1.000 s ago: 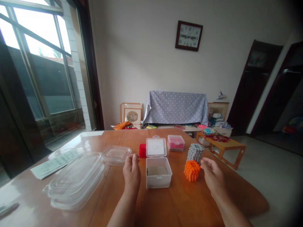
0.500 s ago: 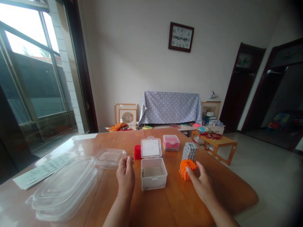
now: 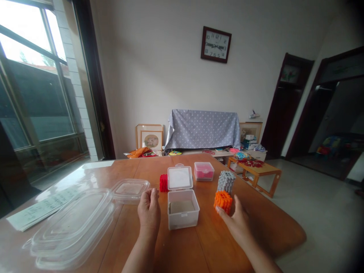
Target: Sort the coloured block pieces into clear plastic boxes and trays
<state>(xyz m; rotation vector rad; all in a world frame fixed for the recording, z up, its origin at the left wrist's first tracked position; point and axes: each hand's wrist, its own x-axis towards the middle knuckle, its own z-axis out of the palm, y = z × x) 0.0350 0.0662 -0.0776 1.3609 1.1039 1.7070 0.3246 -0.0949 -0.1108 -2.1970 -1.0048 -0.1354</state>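
Fingers of the right hand spread wide about the orange piece; whether they grip it, I cannot tell. The left hand is loosely fisted, left of the clear box with raised lid. Beyond the orange piece stands a grey one; a red piece sits beside the lid on the worktop.

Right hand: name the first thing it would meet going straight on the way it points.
Most likely the orange block, just ahead of the right hand; depth is unclear, so they may be touching.
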